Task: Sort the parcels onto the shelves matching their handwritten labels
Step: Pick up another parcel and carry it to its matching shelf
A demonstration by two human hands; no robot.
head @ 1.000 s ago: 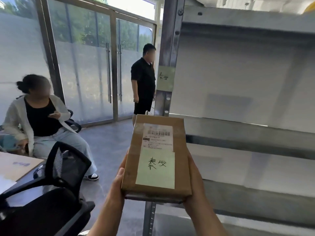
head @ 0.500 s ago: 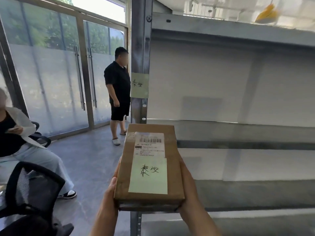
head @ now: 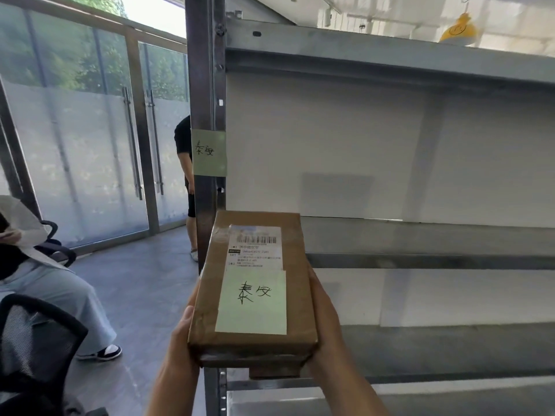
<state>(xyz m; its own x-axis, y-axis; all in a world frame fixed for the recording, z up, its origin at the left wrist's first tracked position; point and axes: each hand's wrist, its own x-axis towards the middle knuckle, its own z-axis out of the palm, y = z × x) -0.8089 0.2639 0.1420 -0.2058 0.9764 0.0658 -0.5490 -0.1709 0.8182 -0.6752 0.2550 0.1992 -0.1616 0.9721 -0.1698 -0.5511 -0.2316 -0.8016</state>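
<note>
The big metal shelf rack (head: 390,52) fills the right side, and its shelves look bare where they can be seen. The shelf board (head: 420,238) in the middle is just behind the far end of the box. On the rack's post (head: 204,85) is a pale green note (head: 209,152) with two hand-drawn signs on it. The brown box (head: 255,283) is up in the air in front of the post, flat side up, not yet on any shelf. It is long and flat, made of cardboard wrapped in shiny tape, so it is likely stiff and may be a bit slippery. It looks light, since it sits easily between two hands, but that is only a guess. The left hand (head: 183,337) presses the left long side, with the thumb up by the top edge. The right hand (head: 322,319) wraps the right long side, with the fingers hidden under the box. Holding both long sides near the close end looks like a good, steady grip. On top is a white printed label (head: 255,247), and below it a green note (head: 251,301) whose signs look the same as those on the post.
</note>
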